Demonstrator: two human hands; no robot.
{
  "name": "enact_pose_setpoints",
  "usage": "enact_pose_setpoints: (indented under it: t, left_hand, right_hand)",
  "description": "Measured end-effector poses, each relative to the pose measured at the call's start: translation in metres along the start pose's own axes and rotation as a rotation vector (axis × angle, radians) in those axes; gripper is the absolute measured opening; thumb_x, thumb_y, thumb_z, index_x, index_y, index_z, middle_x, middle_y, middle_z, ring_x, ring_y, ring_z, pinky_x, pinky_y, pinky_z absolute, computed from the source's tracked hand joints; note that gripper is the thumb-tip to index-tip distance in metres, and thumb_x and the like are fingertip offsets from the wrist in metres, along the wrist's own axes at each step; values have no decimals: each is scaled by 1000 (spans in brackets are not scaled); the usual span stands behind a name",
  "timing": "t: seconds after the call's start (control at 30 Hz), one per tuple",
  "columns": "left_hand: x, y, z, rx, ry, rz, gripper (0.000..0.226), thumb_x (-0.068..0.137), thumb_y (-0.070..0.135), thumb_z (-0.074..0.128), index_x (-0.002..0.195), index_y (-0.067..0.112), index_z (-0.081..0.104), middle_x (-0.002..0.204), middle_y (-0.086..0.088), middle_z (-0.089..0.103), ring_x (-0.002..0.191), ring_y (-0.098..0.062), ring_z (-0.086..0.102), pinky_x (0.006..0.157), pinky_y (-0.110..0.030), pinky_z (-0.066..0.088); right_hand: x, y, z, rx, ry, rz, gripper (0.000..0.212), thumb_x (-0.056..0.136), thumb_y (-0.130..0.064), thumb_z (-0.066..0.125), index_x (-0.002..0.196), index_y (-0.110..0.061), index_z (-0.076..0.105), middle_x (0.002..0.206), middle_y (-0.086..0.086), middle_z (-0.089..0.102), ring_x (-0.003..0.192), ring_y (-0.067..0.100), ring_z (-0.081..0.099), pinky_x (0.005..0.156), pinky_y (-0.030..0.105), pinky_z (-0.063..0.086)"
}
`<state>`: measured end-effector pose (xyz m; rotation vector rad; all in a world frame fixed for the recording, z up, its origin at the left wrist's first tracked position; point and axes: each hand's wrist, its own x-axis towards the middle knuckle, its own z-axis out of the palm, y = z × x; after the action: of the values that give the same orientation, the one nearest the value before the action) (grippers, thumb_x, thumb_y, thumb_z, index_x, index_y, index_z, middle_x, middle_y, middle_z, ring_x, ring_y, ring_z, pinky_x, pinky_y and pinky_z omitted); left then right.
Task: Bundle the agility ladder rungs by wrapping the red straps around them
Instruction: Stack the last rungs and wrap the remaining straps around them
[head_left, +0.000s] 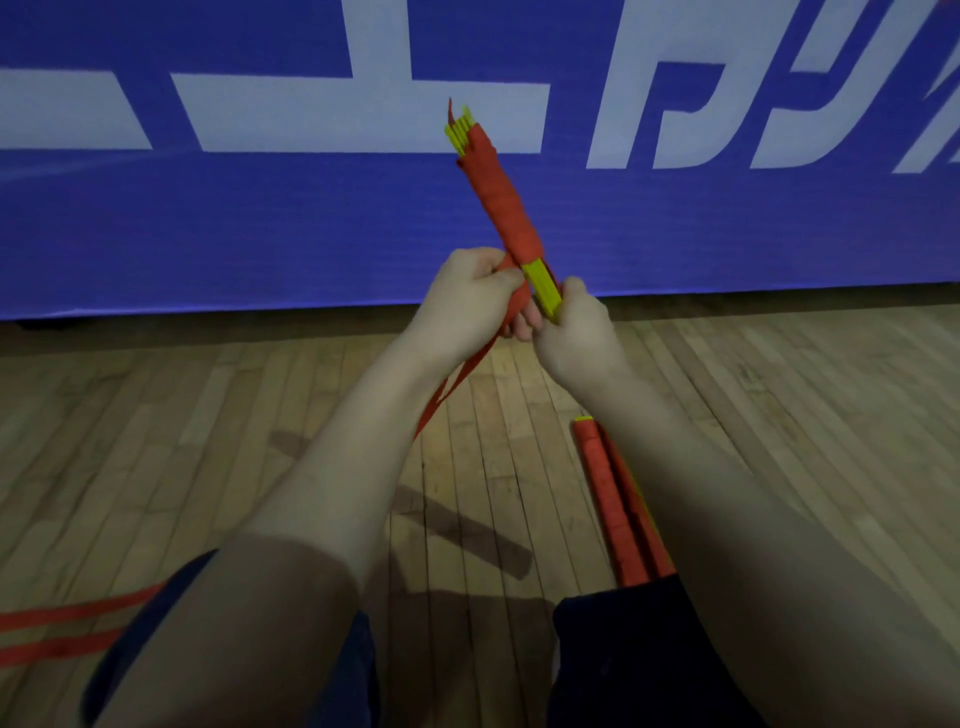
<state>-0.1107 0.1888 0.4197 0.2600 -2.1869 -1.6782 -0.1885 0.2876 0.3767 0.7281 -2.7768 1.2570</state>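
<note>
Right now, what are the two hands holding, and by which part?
The right hand grips the rung bundle at its bare yellow lower end; the left hand grips the red strap beside it.

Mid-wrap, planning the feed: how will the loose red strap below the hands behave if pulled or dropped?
Likely floppy: the red strap hangs limp from the left hand to the floor. Probably light, flat webbing, unlikely to roll. Wraps on the bundle may loosen if tension drops.

The person wears a dark navy garment (628, 654); over the wooden floor (156, 415) its curved hem shows at left, a broader panel at right. Forearms, left hand (470, 296) and right hand (576, 332) are uncovered.
</note>
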Motion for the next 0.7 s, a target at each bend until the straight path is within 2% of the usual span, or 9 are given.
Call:
enact_pose_setpoints:
  t: [0.1, 0.2, 0.27, 0.37, 0.43, 0.5, 0.57, 0.63, 0.7]
  left_hand:
    - [-1, -1, 2, 14, 146, -15, 38, 91, 24, 54, 62, -1, 61, 49, -10, 61, 36, -13, 51, 43, -21, 38]
    - [2, -7, -3, 59, 255, -17, 55, 88, 45, 62, 50, 6, 57, 42, -9, 58, 34, -12, 51, 42, -19, 38]
    - [6, -11, -6, 86, 309, -40, 56, 86, 47, 64, 45, 10, 54, 38, -6, 56, 33, -10, 50, 42, -17, 38]
    - [10, -15, -11, 68, 308, -74, 54, 89, 42, 62, 47, 10, 53, 38, -3, 56, 32, -8, 49, 39, -14, 36]
    - [12, -16, -16, 30, 276, -83, 48, 92, 37, 60, 55, 7, 54, 38, 0, 57, 32, -6, 49, 39, -14, 36]
    - [13, -16, -23, -28, 241, -71, 44, 93, 34, 59, 60, 5, 55, 40, 1, 58, 33, -6, 49, 39, -15, 36]
    - [14, -17, -30, -73, 232, -65, 44, 94, 32, 58, 61, 3, 57, 42, 0, 59, 34, -7, 48, 40, -15, 35]
    - [14, -18, -33, -117, 223, -74, 44, 94, 31, 57, 60, 3, 58, 42, -1, 60, 33, -7, 47, 40, -15, 35]
    - [13, -17, -33, -171, 201, -83, 44, 95, 30, 57, 60, 3, 60, 43, -1, 60, 34, -6, 47, 40, -15, 36]
  right_hand:
    - [-4, -7, 3, -159, 4, -31, 31, 92, -26, 57, 108, -4, 42, 110, 22, 59, 104, 41, 57, 81, 44, 46]
    - [-11, -14, 9, -269, 41, -113, 48, 89, -41, 60, 112, -4, 40, 115, 19, 55, 109, 40, 54, 85, 46, 44]
    - [-16, -17, 12, -259, 53, -121, 55, 87, -49, 59, 112, -4, 40, 118, 18, 53, 112, 40, 52, 89, 47, 43]
    - [-17, -20, 10, -200, -50, -102, 47, 87, -40, 57, 113, -5, 40, 122, 17, 50, 116, 38, 48, 94, 47, 41]
    - [-14, -19, 6, -81, -129, -103, 35, 85, -34, 58, 106, -8, 45, 114, 14, 53, 108, 33, 51, 89, 43, 43]
    - [-9, -18, -2, 176, -186, -13, 26, 78, -29, 63, 93, -9, 55, 90, 6, 58, 85, 22, 56, 73, 34, 44]
    - [-5, -14, -15, 380, -349, 63, 30, 72, -29, 66, 92, -6, 65, 76, 2, 57, 73, 17, 55, 67, 31, 41]
    - [-3, -6, -26, 488, -519, 89, 33, 74, -30, 69, 99, -8, 69, 83, 4, 62, 81, 18, 57, 74, 34, 43]
    - [-2, 1, -29, 594, -570, 111, 38, 78, -31, 72, 105, -5, 66, 92, 10, 61, 87, 22, 57, 78, 35, 43]
